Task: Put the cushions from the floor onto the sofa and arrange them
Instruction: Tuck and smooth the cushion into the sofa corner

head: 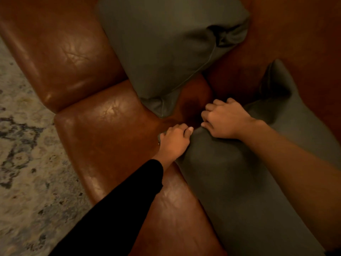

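A grey-green cushion (pixel 239 172) lies on the seat of a brown leather sofa (pixel 103 130), leaning toward the backrest on the right. Both hands clutch its near top corner. The left hand (pixel 173 143), in a black sleeve (pixel 120 209), has its grip clenched on the cushion's edge, thumb over the fabric. The right hand (pixel 223 119), forearm bare, presses on top with its fingers curled into the cloth, grasping it. A second grey-green cushion (pixel 166 43) rests further along the seat, apart from the first. A pale patterned rug (pixel 24 154) covers the floor beside the sofa.
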The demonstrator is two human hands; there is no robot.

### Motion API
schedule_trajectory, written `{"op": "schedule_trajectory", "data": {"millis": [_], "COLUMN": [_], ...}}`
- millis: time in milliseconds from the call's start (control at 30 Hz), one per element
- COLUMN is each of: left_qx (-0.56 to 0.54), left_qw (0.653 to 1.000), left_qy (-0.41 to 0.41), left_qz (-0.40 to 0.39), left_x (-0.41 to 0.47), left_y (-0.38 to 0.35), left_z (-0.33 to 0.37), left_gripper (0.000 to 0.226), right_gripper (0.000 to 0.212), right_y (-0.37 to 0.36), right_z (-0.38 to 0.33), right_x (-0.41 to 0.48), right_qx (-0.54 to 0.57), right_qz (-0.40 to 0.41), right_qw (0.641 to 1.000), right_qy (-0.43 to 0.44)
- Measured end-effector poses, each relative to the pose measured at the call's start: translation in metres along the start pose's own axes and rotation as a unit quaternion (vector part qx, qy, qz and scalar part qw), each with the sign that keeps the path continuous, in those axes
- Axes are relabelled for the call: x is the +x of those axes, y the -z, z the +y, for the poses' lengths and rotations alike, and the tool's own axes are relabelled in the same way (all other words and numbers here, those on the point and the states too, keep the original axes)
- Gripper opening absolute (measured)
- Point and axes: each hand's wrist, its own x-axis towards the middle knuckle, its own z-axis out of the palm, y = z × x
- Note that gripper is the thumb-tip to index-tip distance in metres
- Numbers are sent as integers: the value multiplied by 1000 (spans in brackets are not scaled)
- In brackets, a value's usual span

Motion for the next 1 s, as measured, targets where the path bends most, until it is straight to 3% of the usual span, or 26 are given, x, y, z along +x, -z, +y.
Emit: {"op": "schedule_trajectory", "data": {"millis": [133,300,400,633,733,867,933,1000], "left_qx": [31,0,-45,62,95,52,87,199], "left_qw": [997,999,995,974,962,956,925,821], "left_qy": [4,-3,-76,-213,-254,-282,-347,-513], "left_qz": [64,46,41,35,29,63,130,153], "left_x": [-7,-8,-8,-11,-19,-33,-47,-58], "left_y": [-11,0,12,29,33,34,29,18], "left_z": [5,11,36,101,105,122,134,140], "left_gripper": [33,27,32,31,34,49,61,61], "right_gripper": [37,32,34,44,46,53,57,59], "right_y": [-2,8,7,-8,-14,-31,-47,-64], "right_z": [-1,4,13,20,11,3,-1,-5], "right_x": [-1,-20,-37,-77,-93,-128,-148,-163], "right_qx": [7,45,51,88,147,216,230,221], "right_qz": [30,146,245,288,333,348,332,313], "right_qw": [999,986,960,936,905,849,831,827], "right_qy": [-10,-70,-122,-181,-218,-333,-383,-411]}}
